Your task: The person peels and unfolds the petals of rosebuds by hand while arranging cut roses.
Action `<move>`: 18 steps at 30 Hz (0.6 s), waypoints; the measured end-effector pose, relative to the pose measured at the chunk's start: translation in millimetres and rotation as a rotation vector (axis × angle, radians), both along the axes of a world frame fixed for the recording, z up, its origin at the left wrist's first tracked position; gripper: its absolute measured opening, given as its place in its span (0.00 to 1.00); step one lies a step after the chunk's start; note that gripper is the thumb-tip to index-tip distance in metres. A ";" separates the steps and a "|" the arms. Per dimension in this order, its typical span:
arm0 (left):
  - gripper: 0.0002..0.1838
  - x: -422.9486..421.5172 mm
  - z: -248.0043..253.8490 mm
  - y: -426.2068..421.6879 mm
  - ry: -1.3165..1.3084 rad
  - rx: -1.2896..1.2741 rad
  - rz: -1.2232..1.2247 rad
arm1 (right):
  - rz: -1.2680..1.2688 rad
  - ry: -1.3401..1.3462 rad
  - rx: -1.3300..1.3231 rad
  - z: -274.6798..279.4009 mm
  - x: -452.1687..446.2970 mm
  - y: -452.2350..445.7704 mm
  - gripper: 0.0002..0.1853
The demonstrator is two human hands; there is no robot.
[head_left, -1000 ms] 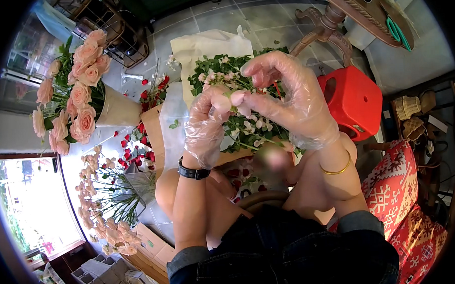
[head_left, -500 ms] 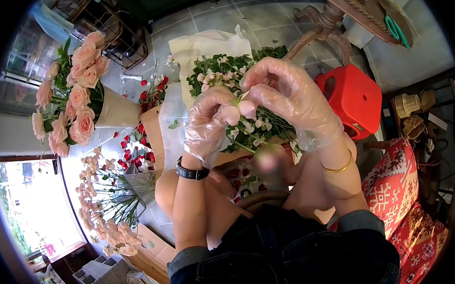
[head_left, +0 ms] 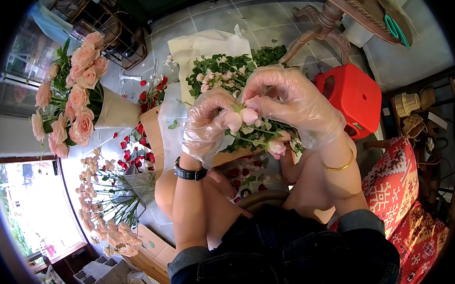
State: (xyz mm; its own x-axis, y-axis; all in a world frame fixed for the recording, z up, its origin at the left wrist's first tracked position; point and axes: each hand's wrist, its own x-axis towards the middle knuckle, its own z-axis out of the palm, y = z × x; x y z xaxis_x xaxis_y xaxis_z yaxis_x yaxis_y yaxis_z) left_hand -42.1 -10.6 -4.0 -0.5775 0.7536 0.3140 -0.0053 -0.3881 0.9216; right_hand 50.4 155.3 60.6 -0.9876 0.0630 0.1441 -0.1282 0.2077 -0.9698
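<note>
Both hands wear clear plastic gloves and meet in front of me at a pale pink rose bud (head_left: 248, 115). My left hand (head_left: 206, 123) pinches the bud's left side, its fingers curled. Thumb and finger of my right hand (head_left: 291, 101) close on the bud's upper right side, by its green sepals. Just below hangs another pink rose (head_left: 276, 148) on a green stem. Behind the hands, a bunch of small pale roses with green leaves (head_left: 219, 74) lies on cream paper (head_left: 208, 44).
A bucket (head_left: 118, 108) of large pink roses stands at the left, with more pale roses (head_left: 115, 238) below it. Red petals (head_left: 131, 156) litter the floor. A red stool (head_left: 355, 98) stands at the right, under a wooden table (head_left: 351, 9) with green-handled scissors (head_left: 396, 30).
My right hand has come down and in, and its thumb and finger have closed at the bud. The pink rose below, blurred before, now shows clearly.
</note>
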 end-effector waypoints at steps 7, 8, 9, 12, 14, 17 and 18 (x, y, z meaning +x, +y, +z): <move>0.17 0.3 2.0 -0.4 0.030 0.003 0.001 | 0.151 -0.059 -0.224 -4.1 -0.1 3.7 0.06; 0.17 0.5 1.9 0.0 0.026 0.031 -0.012 | 0.181 -0.076 -0.260 -4.8 -0.5 4.5 0.06; 0.17 1.4 1.7 -0.2 0.026 0.030 -0.013 | 0.181 -0.076 -0.260 -5.2 -0.8 5.3 0.06; 0.19 5.3 1.8 -0.5 -0.042 -0.027 -0.036 | 0.184 -0.056 -0.233 -6.8 -1.4 5.8 0.07; 0.20 7.9 5.4 1.0 -0.082 0.025 -0.053 | 0.207 0.019 -0.394 -7.8 -2.0 2.4 0.07; 0.15 7.9 9.5 -2.6 -0.067 -0.138 -0.008 | 0.173 -0.087 -0.419 -7.7 -2.2 0.8 0.07; 0.15 10.6 11.3 -2.2 -0.067 -0.138 -0.008 | 0.173 -0.087 -0.420 -6.9 -3.2 -1.9 0.07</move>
State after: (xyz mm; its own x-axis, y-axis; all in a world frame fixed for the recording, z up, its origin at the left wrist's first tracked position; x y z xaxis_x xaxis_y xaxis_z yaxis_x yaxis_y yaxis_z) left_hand -31.5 -12.8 7.3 -0.5872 0.7918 0.1681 -0.0713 -0.2575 0.9636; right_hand 47.2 153.4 53.7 -0.9960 -0.0688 0.0573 -0.0407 -0.2225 -0.9741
